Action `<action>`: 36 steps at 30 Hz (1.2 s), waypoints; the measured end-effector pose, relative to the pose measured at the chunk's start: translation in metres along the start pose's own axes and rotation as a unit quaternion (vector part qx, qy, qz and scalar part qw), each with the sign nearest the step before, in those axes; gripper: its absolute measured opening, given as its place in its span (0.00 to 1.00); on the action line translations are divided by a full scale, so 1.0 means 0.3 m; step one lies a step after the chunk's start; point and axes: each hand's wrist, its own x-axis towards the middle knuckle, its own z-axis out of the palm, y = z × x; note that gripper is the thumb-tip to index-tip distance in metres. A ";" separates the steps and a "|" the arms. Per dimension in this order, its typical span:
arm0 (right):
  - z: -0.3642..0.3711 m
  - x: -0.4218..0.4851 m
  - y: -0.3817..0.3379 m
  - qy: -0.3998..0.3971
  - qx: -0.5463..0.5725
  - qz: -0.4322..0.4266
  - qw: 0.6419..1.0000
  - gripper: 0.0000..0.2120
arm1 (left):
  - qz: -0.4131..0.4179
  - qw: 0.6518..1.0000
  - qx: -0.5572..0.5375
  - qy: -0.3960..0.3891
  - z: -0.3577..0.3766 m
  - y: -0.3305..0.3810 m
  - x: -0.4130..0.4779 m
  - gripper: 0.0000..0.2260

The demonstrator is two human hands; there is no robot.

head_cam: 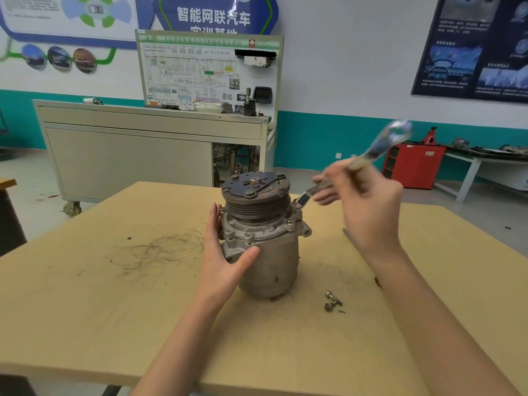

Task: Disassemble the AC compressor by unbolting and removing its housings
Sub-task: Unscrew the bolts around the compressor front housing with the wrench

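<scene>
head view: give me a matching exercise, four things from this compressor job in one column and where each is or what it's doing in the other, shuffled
Column one
1 left hand
2 right hand
3 two loose bolts
4 clutch pulley

Column two
a lie on the table, to the right of the AC compressor
b sits on top of the AC compressor
c holds the wrench
d grips the AC compressor's body

Pairs: 1-d, 2-c, 3-a, 4-b
</scene>
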 end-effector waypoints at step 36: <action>-0.055 -0.085 0.135 -0.086 0.232 0.294 0.923 0.10 | 0.021 1.000 0.001 0.001 -0.001 -0.027 0.004 0.47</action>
